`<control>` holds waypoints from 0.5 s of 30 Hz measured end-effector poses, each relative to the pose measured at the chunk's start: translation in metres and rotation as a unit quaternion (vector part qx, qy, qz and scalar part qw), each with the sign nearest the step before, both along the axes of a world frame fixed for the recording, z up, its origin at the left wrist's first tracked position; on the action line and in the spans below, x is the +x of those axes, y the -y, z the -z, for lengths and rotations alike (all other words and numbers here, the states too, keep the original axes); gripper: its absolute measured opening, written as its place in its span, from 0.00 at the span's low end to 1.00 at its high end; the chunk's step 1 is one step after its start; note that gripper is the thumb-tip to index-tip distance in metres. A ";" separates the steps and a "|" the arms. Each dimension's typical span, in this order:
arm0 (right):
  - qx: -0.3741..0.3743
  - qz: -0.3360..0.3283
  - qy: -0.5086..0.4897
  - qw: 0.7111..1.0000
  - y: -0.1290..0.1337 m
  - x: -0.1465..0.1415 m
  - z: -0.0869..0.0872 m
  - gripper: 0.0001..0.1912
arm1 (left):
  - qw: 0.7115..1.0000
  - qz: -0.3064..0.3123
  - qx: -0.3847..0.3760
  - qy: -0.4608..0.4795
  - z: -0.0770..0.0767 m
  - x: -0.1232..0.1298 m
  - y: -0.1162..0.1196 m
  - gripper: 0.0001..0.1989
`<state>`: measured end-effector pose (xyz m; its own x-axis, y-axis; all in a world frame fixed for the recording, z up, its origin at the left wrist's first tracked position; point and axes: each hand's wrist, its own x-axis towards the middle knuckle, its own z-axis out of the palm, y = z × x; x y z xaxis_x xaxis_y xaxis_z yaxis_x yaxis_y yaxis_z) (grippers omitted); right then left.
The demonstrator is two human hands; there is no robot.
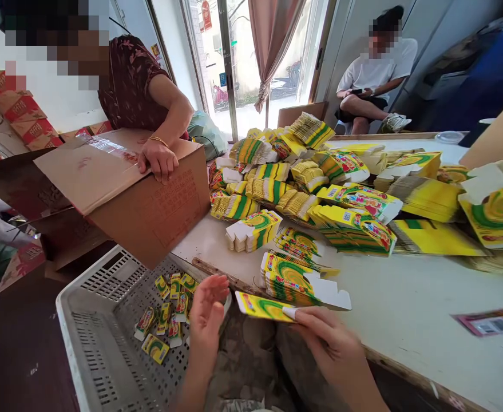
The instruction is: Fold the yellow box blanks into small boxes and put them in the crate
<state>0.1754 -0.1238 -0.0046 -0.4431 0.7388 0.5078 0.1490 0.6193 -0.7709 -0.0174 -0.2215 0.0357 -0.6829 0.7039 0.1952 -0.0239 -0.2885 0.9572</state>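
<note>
My right hand [329, 340] pinches a flat yellow-and-green carton [262, 307] by its white flap end, over the table's front edge. To the left of it, my left hand [208, 309] is raised with its fingers apart and nothing in it. Just beyond the held carton lies a stack of flattened cartons [292, 277] with white flaps out. Farther back are a smaller carton stack [255, 229] and a fanned bundle [296, 243]. Below my left hand, a grey plastic basket [92, 309] holds several small folded boxes [163, 317].
A large cardboard box [157, 212] sits on the table's left, a co-worker's hand [159, 159] on it. Bundles of flat cartons [272, 189] are heaped across the table [388, 309]. A pink-edged packet [491, 322] lies at right. Another person [375, 80] sits by the wall.
</note>
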 end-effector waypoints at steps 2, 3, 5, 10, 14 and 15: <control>0.088 -0.036 0.061 0.994 -0.001 0.002 -0.007 0.12 | 0.989 0.068 -0.029 -0.126 -0.023 -0.002 0.012 0.26; 0.129 -0.059 0.084 0.986 0.001 0.002 -0.011 0.13 | 0.971 0.123 -0.069 -0.195 -0.032 -0.001 0.015 0.32; 0.193 -0.105 0.104 0.970 0.005 -0.002 -0.019 0.13 | 0.916 0.219 -0.155 -0.298 -0.040 0.004 0.014 0.46; 0.196 -0.104 0.072 0.972 0.016 -0.001 -0.020 0.18 | 0.870 0.293 -0.255 -0.305 -0.014 0.014 -0.003 0.33; -0.015 0.060 -0.057 0.996 0.023 -0.003 -0.002 0.34 | 0.885 0.212 -0.267 -0.319 0.007 0.024 -0.003 0.31; -0.082 0.059 -0.073 0.992 0.024 -0.007 0.002 0.33 | 0.885 0.211 -0.251 -0.330 0.010 0.028 -0.002 0.34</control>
<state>0.1687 -0.1479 -0.0068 -0.2791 0.8592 0.4288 0.0929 0.4686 -0.8785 0.0104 -0.2192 0.0254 -0.1927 0.9803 0.0441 0.5839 0.0784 0.8081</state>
